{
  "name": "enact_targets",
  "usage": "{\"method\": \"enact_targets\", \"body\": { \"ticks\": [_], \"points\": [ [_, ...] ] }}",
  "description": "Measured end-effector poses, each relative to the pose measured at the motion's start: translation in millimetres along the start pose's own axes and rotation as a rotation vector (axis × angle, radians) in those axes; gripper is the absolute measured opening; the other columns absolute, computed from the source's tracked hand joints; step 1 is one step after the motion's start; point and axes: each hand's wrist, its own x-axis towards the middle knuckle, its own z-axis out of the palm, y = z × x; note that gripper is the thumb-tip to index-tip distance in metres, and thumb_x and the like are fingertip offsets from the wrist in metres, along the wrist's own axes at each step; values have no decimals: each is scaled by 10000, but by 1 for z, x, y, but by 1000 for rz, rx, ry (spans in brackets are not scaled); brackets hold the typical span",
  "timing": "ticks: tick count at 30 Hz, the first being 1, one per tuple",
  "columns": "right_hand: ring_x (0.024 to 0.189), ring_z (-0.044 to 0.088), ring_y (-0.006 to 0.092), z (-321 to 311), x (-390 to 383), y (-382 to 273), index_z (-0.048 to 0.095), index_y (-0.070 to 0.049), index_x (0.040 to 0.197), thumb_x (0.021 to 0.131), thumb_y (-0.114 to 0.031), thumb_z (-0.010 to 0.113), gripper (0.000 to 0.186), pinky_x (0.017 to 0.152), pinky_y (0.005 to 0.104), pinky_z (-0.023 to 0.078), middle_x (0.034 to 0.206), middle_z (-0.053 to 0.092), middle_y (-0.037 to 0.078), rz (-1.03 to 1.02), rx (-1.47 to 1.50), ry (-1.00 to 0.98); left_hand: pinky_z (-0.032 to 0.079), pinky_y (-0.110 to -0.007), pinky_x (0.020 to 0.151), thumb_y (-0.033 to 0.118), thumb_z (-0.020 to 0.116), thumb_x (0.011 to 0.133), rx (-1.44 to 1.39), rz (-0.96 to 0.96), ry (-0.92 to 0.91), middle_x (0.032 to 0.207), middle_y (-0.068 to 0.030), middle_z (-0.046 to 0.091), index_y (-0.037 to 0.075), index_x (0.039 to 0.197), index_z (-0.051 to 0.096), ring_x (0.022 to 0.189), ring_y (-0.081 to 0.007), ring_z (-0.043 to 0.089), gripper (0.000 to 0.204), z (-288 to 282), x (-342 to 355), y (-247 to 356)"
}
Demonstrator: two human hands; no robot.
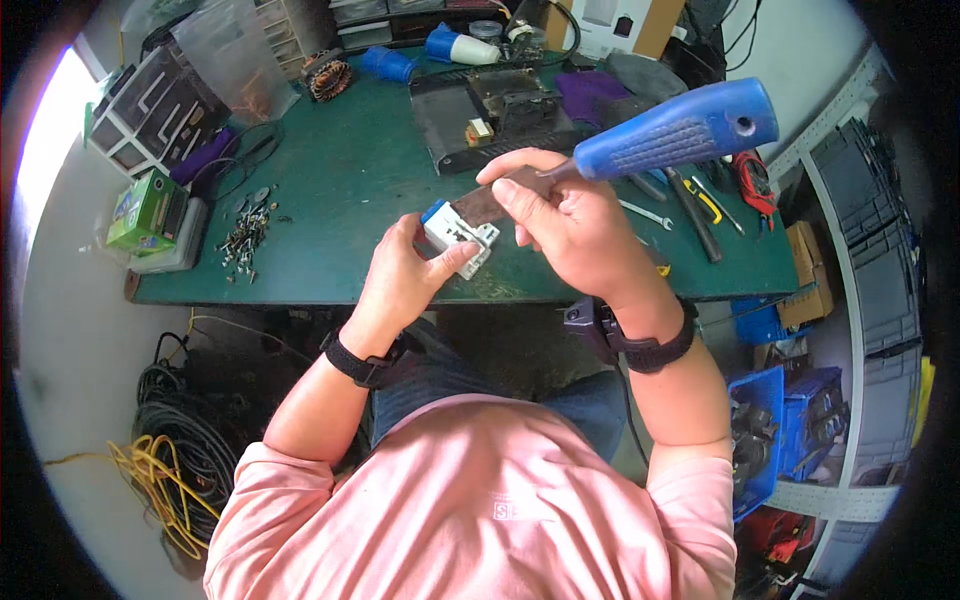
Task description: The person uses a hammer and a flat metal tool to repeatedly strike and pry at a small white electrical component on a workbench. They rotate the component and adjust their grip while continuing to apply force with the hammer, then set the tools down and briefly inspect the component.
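My left hand (398, 268) is closed around a small white plastic block with a blue end (445, 226), its thumb pressed on the near face. The block looks like an electrical switch or breaker housing, but its exact kind cannot be made out. In my right hand (585, 235) is a scraper with a thick blue handle (680, 130) and a rusty flat blade (482, 206). My fingers grip it low, on the blade and shank, while the handle points up and to the right. The blade's tip meets the block's top edge. Both hands are above the near edge of the green workbench (330, 220).
Loose screws (245, 238) lie in a pile at the left, near a green box (147, 212). A black open device casing (480, 115) stands behind my hands. At the right lie a hammer (695, 218), a wrench (647, 214) and a red meter (755, 182). Cables (175, 440) coil on the floor.
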Motion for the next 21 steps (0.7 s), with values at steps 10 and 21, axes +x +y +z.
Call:
{"method": "enact_targets", "body": {
  "ticks": [10,21],
  "points": [
    [606,500,51,10,26,13,667,-66,1016,938,-181,608,152,545,224,410,721,570,-28,35,-147,-114,465,-338,637,414,809,727,4,-7,30,774,-122,588,-43,915,561,711,-181,552,553,0,0,-6],
    [603,501,56,15,36,4,650,-43,1001,940,-162,601,142,539,239,413,727,589,-10,122,-204,-205,484,-427,699,452,822,688,27,-28,23,862,-238,609,-62,898,543,798,-360,613,621,-2,0,-5]
  ]
}}
